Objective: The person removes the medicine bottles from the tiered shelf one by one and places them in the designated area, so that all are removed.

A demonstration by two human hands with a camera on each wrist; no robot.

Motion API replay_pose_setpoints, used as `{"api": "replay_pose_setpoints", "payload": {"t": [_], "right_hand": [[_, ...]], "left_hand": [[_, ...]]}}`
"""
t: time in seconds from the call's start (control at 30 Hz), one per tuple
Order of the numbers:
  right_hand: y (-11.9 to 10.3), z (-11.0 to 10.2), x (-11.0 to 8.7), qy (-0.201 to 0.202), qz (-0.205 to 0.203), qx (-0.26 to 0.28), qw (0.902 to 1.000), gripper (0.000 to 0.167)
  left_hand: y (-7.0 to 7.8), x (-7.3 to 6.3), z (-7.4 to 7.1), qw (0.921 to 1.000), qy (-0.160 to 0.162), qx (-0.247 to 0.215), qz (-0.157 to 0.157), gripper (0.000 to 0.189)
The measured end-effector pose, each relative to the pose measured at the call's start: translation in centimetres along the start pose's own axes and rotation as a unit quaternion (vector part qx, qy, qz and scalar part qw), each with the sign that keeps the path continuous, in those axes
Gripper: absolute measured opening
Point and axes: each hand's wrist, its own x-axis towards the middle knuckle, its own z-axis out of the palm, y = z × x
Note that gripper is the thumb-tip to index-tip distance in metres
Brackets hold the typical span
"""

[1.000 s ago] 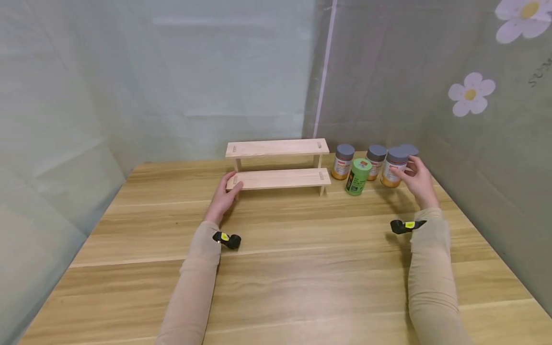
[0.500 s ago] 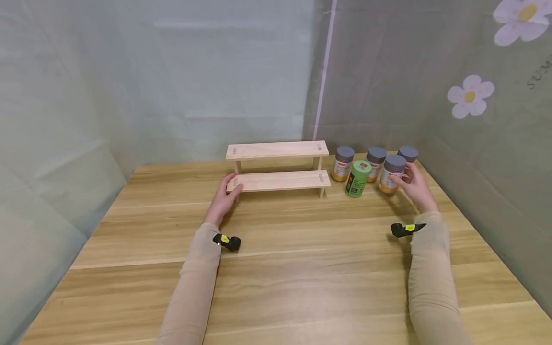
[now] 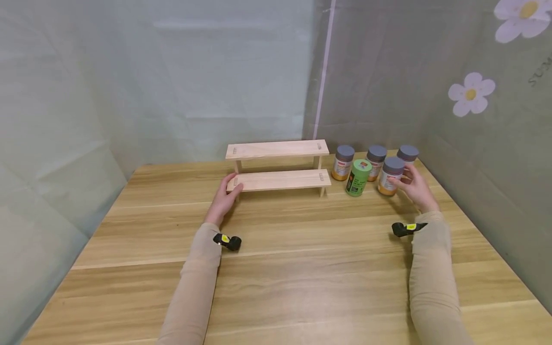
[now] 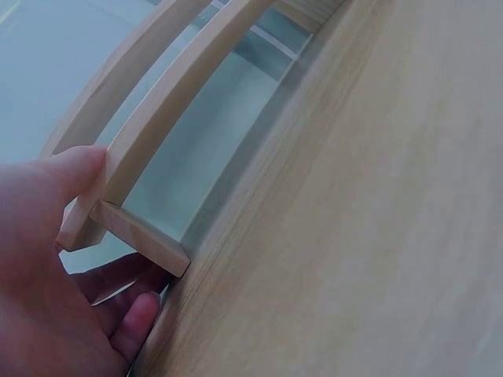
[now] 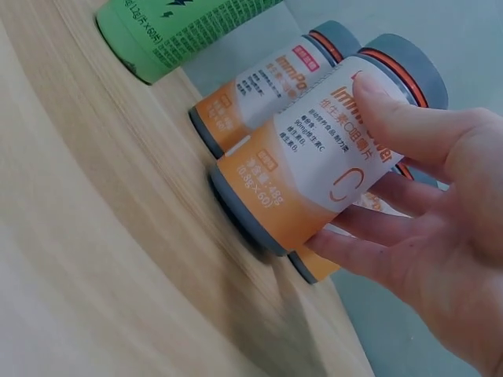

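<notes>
My left hand grips the left end of the lower step of a two-tier wooden shelf. In the left wrist view the thumb lies on the board's edge, with the other fingers below beside the short leg. My right hand holds a grey-lidded vitamin bottle with a white and orange label, thumb on the front and fingers behind. The bottle's base is close over the table, its shadow beneath. Beside it stand a green canister and similar bottles, one behind it and another at the back right.
One more grey-lidded bottle stands just right of the shelf. The wood-grain table runs back to a pale curtain. A grey hanging with printed flowers borders the right side.
The bottle in my right hand has come down and slightly toward me and left, uncovering more of the bottle behind. My left hand keeps its grip on the shelf.
</notes>
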Motion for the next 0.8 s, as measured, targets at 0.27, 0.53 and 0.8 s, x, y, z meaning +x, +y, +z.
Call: {"api": "replay_pose_setpoints", "payload": {"t": [0.27, 0.53, 0.8], "right_hand": [[0.2, -0.4, -0.5, -0.047, 0.002, 0.05, 0.9977, 0.069], [0.8, -0.7, -1.0, -0.069, -0.001, 0.073, 0.995, 0.068], [0.9, -0.9, -1.3, -0.085, -0.026, 0.104, 0.9906, 0.059]], "left_hand": [[0.2, 0.1, -0.1, 0.9999, 0.006, -0.001, 0.014, 0.06], [0.0, -0.2, -0.1, 1.0, 0.001, 0.007, -0.004, 0.062], [0.1, -0.3, -0.1, 0.9999, 0.002, 0.007, -0.012, 0.062]]}}
